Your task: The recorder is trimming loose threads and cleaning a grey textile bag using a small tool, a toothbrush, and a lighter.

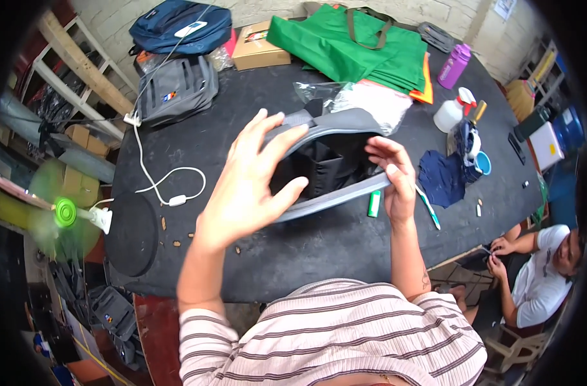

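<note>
A grey bag (335, 195) is held over the table in front of me, its mouth facing me and its black lining (325, 170) showing. At its right end my right hand (396, 170) grips the rim, fingers curled at the opening and thumb on the near edge. My left hand (248, 177) is at the left end with fingers and thumb spread, overlapping the bag. Whether its palm touches the bag is hidden. Behind the bag lies a clear plastic wrapper (370, 106). A green lighter-like object (374, 204) lies just below the bag.
On the black table (293, 257) are a grey backpack (178, 90), blue backpack (181, 26), cardboard box (261, 51), green bag (351, 51), purple bottle (454, 66), spray bottle (451, 112), dark blue cloth (441, 177) and white cable (158, 183). A fan (65, 212) stands left; a person (538, 276) sits right.
</note>
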`<state>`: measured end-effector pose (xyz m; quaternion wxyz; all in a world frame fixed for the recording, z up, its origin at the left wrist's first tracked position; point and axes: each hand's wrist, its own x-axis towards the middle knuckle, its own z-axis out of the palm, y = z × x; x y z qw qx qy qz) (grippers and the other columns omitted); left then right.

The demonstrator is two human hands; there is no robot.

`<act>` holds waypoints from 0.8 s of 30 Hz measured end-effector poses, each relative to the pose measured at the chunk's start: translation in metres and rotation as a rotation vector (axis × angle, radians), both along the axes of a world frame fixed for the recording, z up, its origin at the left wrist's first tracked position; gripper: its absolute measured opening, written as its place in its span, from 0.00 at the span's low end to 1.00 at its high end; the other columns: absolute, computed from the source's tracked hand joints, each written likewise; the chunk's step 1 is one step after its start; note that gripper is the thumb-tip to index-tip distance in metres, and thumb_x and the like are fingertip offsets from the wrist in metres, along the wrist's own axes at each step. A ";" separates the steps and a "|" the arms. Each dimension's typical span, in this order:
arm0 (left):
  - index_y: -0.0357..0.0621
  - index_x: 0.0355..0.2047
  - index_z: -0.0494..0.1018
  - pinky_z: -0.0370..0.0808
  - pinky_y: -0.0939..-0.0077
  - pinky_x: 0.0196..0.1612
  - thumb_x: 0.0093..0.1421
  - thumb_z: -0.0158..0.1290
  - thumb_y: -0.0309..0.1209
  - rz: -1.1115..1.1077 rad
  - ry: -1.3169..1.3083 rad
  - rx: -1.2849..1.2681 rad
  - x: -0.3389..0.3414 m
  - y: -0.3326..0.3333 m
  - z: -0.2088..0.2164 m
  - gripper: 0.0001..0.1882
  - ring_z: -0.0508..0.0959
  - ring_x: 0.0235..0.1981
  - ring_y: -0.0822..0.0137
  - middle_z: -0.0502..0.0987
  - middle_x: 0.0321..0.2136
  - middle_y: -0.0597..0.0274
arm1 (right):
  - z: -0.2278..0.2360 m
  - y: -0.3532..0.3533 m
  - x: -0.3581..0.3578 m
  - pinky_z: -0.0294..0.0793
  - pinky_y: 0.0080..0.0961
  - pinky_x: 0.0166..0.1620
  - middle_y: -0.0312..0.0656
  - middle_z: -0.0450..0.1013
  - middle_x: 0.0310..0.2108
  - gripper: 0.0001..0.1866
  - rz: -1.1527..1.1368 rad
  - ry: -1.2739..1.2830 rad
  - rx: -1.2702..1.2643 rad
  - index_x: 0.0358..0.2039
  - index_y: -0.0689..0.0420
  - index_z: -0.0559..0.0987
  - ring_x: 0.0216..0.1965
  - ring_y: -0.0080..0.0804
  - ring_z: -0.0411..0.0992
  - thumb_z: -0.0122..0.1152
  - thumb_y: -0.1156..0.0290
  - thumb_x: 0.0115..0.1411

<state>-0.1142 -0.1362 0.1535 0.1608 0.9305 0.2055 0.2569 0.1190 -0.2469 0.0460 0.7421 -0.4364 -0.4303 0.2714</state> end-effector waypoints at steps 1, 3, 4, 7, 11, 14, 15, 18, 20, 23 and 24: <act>0.51 0.59 0.63 0.55 0.53 0.63 0.50 0.58 0.37 0.005 0.117 0.099 0.012 0.004 0.001 0.34 0.54 0.64 0.43 0.60 0.59 0.46 | -0.003 0.001 0.003 0.61 0.25 0.54 0.43 0.73 0.45 0.25 0.033 -0.005 -0.010 0.48 0.65 0.72 0.49 0.29 0.68 0.52 0.60 0.54; 0.52 0.61 0.59 0.55 0.52 0.63 0.51 0.58 0.38 0.003 0.265 0.151 0.030 0.020 -0.007 0.36 0.53 0.64 0.42 0.59 0.59 0.45 | -0.002 -0.003 -0.001 0.63 0.23 0.52 0.48 0.74 0.40 0.24 0.065 0.032 -0.018 0.47 0.66 0.72 0.44 0.30 0.70 0.54 0.61 0.56; 0.51 0.61 0.58 0.58 0.55 0.62 0.52 0.58 0.39 -0.004 0.306 0.180 0.040 0.028 -0.009 0.36 0.59 0.61 0.43 0.61 0.58 0.44 | -0.002 -0.007 0.000 0.64 0.23 0.51 0.47 0.74 0.39 0.22 0.048 0.033 -0.035 0.46 0.66 0.72 0.43 0.29 0.70 0.54 0.62 0.56; 0.49 0.59 0.60 0.67 0.63 0.54 0.53 0.57 0.40 -0.060 0.391 -0.022 0.062 0.042 -0.010 0.34 0.70 0.51 0.48 0.67 0.52 0.48 | -0.007 -0.020 0.002 0.66 0.26 0.53 0.46 0.75 0.38 0.18 -0.024 0.073 -0.037 0.44 0.66 0.73 0.44 0.31 0.73 0.54 0.66 0.58; 0.46 0.50 0.70 0.72 0.63 0.45 0.54 0.57 0.42 0.026 0.331 -0.113 0.071 0.052 -0.014 0.25 0.77 0.42 0.49 0.77 0.39 0.47 | -0.015 -0.025 0.010 0.68 0.25 0.50 0.45 0.75 0.36 0.15 -0.014 0.048 -0.103 0.36 0.65 0.77 0.41 0.29 0.73 0.53 0.64 0.58; 0.44 0.37 0.77 0.73 0.60 0.37 0.54 0.56 0.47 0.058 0.272 -0.138 0.074 0.056 -0.018 0.19 0.78 0.33 0.48 0.78 0.27 0.45 | -0.016 -0.024 0.011 0.68 0.24 0.47 0.42 0.75 0.35 0.14 -0.010 -0.004 -0.122 0.34 0.62 0.77 0.40 0.27 0.72 0.54 0.63 0.59; 0.42 0.34 0.77 0.72 0.60 0.35 0.55 0.55 0.46 0.044 0.248 -0.161 0.078 0.053 -0.017 0.19 0.78 0.32 0.46 0.77 0.26 0.44 | -0.019 -0.024 0.013 0.68 0.23 0.47 0.41 0.75 0.35 0.14 -0.017 0.009 -0.112 0.34 0.62 0.77 0.39 0.26 0.72 0.54 0.63 0.59; 0.37 0.32 0.75 0.71 0.60 0.33 0.56 0.54 0.40 0.053 0.264 -0.168 0.084 0.050 -0.015 0.16 0.76 0.31 0.43 0.75 0.25 0.41 | -0.020 -0.026 0.014 0.68 0.21 0.44 0.37 0.75 0.34 0.12 0.000 0.031 -0.114 0.33 0.60 0.77 0.39 0.22 0.71 0.54 0.64 0.60; 0.35 0.33 0.74 0.71 0.64 0.34 0.56 0.54 0.38 0.022 0.213 -0.183 0.083 0.052 -0.020 0.16 0.75 0.33 0.41 0.74 0.26 0.40 | -0.030 -0.020 0.016 0.68 0.21 0.42 0.34 0.74 0.31 0.11 -0.003 0.007 -0.090 0.31 0.60 0.77 0.36 0.19 0.69 0.54 0.65 0.61; 0.32 0.35 0.73 0.71 0.66 0.36 0.58 0.53 0.37 0.113 0.303 -0.160 0.080 0.054 -0.018 0.16 0.79 0.30 0.52 0.75 0.25 0.41 | -0.027 -0.014 0.014 0.66 0.18 0.39 0.30 0.70 0.28 0.11 0.039 0.019 -0.048 0.29 0.60 0.74 0.34 0.15 0.66 0.56 0.65 0.61; 0.32 0.35 0.73 0.71 0.66 0.36 0.58 0.53 0.38 0.101 0.259 -0.143 0.081 0.056 -0.025 0.17 0.79 0.30 0.55 0.76 0.26 0.42 | -0.029 -0.016 0.014 0.65 0.18 0.37 0.29 0.68 0.26 0.10 0.015 -0.002 -0.037 0.29 0.60 0.73 0.32 0.14 0.63 0.56 0.65 0.61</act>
